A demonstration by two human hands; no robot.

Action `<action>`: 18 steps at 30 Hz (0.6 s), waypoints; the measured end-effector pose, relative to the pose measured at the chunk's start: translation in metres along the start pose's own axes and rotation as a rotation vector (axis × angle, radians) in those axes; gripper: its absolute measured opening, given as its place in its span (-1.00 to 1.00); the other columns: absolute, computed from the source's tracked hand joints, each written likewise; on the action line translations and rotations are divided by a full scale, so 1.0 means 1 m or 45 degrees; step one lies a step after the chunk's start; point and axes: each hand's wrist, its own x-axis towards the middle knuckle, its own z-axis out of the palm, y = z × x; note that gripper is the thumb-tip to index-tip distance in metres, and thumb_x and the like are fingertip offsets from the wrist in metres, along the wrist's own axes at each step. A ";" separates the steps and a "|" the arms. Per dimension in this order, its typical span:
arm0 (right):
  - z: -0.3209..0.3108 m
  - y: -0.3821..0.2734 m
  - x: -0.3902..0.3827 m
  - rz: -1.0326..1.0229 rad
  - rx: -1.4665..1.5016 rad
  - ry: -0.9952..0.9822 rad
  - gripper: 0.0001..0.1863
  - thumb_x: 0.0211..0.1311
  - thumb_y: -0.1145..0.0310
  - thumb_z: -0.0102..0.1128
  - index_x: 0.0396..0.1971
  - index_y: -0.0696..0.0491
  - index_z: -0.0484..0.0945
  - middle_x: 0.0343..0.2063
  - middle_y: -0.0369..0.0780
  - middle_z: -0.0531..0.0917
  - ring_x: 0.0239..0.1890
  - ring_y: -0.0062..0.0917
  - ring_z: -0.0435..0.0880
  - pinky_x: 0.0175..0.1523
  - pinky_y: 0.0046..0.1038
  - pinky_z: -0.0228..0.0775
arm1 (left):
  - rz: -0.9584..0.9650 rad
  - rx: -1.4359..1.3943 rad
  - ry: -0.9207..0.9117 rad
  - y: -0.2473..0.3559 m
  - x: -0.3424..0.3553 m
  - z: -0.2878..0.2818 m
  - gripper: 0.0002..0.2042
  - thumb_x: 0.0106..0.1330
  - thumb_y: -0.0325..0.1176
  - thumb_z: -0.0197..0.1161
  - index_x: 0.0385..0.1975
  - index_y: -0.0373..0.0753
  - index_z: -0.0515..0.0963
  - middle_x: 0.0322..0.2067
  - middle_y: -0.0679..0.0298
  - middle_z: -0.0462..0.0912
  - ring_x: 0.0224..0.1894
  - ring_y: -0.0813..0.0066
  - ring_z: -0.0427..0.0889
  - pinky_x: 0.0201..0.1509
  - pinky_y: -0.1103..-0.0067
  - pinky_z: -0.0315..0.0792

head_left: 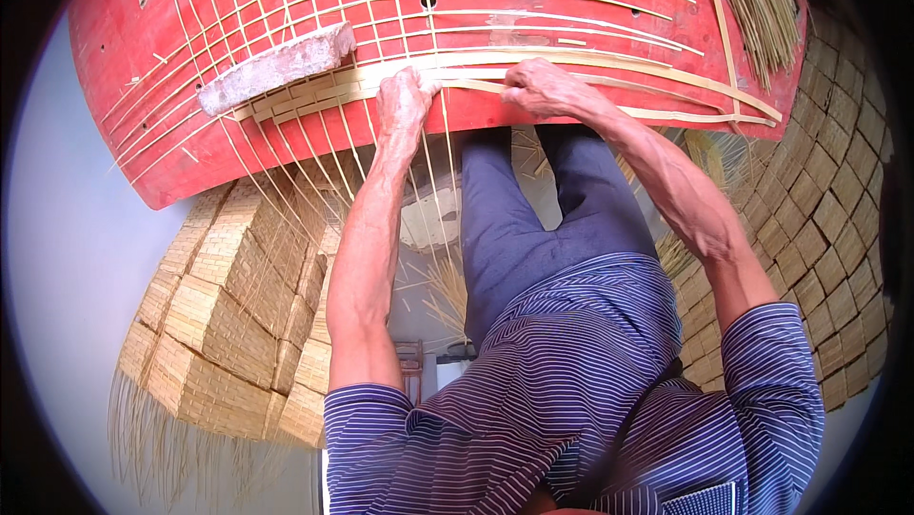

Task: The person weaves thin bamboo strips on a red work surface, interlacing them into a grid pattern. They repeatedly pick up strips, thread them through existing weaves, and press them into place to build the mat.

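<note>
Woven stacks [224, 325] stand left, a woven pile [828, 258] right.

The wearer has on a navy shirt [562, 325] with fine white stripes, the cloth creased across the front. The left sleeve [367, 429] and right sleeve [776, 382] are short and of the same striped fabric. A chest pocket [703, 501] at the near right shows a pale edge. Beyond the shirt hem, plain dark blue-grey trousers [524, 234] show folds. Both forearms are bare and lean, veins raised on the right forearm [671, 168].
</note>
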 end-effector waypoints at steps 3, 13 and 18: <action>0.003 -0.017 0.024 0.140 0.094 -0.158 -0.68 0.17 0.32 0.00 -0.51 0.30 0.57 -0.55 0.06 0.67 -0.45 -0.17 0.71 -0.23 -0.19 0.52 | 0.014 0.043 0.006 -0.002 0.003 0.001 -0.70 0.13 -0.20 0.44 -0.46 -0.37 0.63 -0.57 -0.04 0.64 -0.45 0.03 0.68 -0.31 0.23 0.48; 0.040 -0.029 0.081 0.355 0.504 -0.367 -0.72 0.15 0.51 -0.04 -0.57 0.12 0.70 -0.59 -0.19 0.74 -0.69 -0.53 0.65 -0.58 -0.49 0.51 | 0.004 0.043 0.055 -0.006 -0.001 0.007 -0.71 0.15 -0.23 0.43 -0.41 -0.39 0.64 -0.46 -0.13 0.67 -0.32 -0.04 0.70 -0.23 0.21 0.51; 0.036 -0.042 0.075 0.377 0.591 -0.318 -0.72 0.13 0.52 -0.04 -0.59 0.14 0.69 -0.68 -0.21 0.69 -0.71 -0.54 0.62 -0.61 -0.48 0.45 | -0.012 -0.017 0.067 -0.001 0.002 0.008 -0.70 0.15 -0.23 0.42 -0.40 -0.40 0.63 -0.43 -0.14 0.67 -0.28 -0.08 0.69 -0.21 0.21 0.52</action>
